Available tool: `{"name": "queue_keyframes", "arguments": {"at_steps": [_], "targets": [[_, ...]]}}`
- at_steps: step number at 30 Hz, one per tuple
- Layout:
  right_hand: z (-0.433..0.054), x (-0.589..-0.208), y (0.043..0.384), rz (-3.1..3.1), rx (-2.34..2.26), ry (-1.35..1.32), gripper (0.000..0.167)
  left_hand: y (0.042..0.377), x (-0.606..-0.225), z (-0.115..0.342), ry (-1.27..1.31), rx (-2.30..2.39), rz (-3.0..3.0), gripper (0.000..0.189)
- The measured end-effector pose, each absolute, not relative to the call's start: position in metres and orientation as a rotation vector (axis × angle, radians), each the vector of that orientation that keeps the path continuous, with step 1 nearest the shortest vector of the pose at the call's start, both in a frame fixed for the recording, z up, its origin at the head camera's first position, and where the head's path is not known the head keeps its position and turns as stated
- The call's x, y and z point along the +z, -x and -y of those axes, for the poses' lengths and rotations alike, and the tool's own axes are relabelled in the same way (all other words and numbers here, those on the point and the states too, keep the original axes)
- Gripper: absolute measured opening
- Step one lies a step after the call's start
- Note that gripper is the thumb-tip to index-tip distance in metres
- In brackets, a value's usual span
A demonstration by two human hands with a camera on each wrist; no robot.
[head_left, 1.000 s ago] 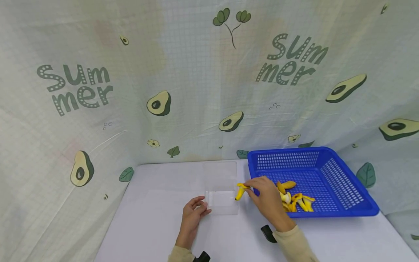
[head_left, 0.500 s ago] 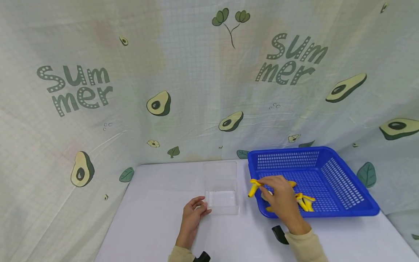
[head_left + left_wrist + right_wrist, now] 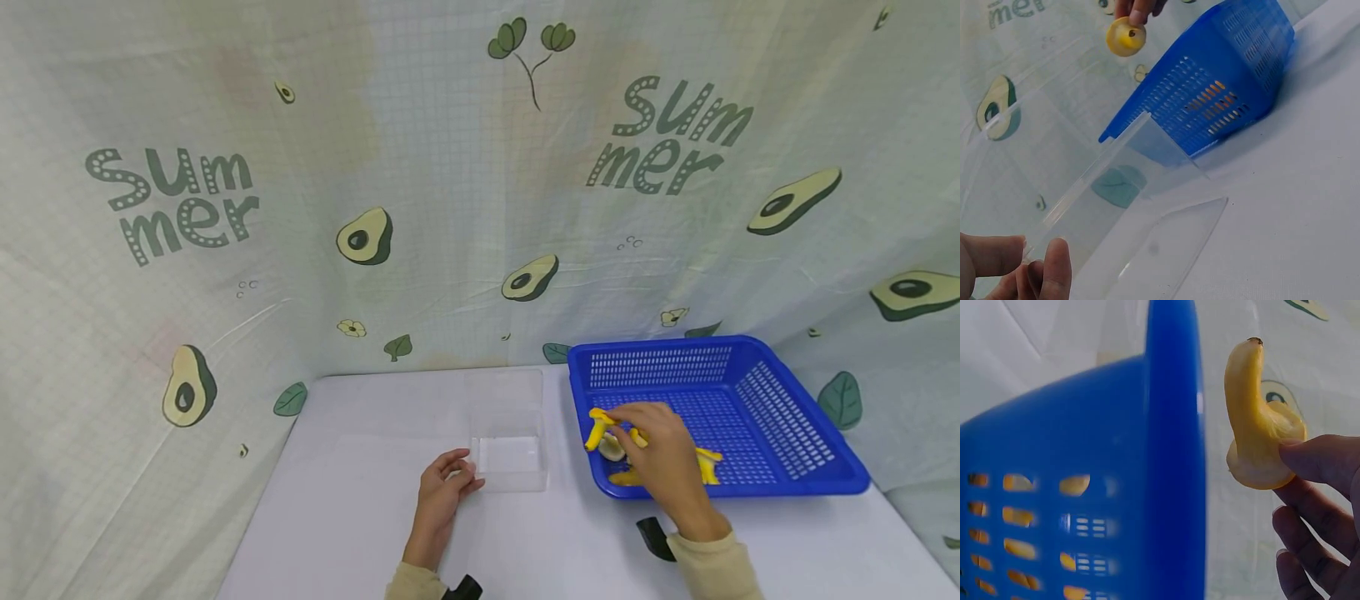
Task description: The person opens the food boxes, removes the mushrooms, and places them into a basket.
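My right hand [image 3: 663,458] pinches a yellow mushroom [image 3: 597,428] between thumb and fingers, above the left side of a blue plastic basket [image 3: 798,490]. In the right wrist view the mushroom's stem [image 3: 1244,394] points up, a dark spot at its tip, and the basket's rim [image 3: 1175,450] stands beside it. My left hand [image 3: 444,500] holds the left edge of a clear plastic box [image 3: 1088,197] between thumb and fingers. The box has its lid [image 3: 506,390] folded back and shows nothing inside. More yellow mushrooms [image 3: 708,467] lie in the basket, partly hidden by my right hand.
The basket stands at the right of the white table [image 3: 352,508], just right of the box. A cloth with avocado prints [image 3: 442,167] hangs behind the table. A black wrist mount [image 3: 656,539] sits beneath my right forearm.
My right hand has carried the mushroom rightward, from beside the clear box to over the basket's left side. My left hand stays on the box.
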State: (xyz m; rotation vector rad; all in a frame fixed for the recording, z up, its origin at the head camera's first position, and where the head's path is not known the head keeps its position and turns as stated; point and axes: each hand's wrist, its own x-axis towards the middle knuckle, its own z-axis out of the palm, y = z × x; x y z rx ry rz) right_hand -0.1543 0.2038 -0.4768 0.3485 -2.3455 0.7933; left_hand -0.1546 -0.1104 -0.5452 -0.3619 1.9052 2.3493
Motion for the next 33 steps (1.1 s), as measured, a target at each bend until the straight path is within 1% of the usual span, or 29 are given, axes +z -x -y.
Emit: {"name": "queue_keyframes", "arguments": {"at_steps": [18,26,33], "targets": [[-0.23,-0.485,0.151,2.365,0.738,-0.28,0.03,0.154,-0.544,0.112,0.363,2.376,-1.888,0.039],[-0.238,-0.484,0.149,2.371,0.734,-0.246,0.027,0.154,-0.543,0.112,0.341,2.371,-1.891,0.041],[-0.248,-0.482,0.149,2.384,0.715,-0.21,0.028,0.154,-0.543,0.112,0.341,2.352,-1.899,0.04]]}}
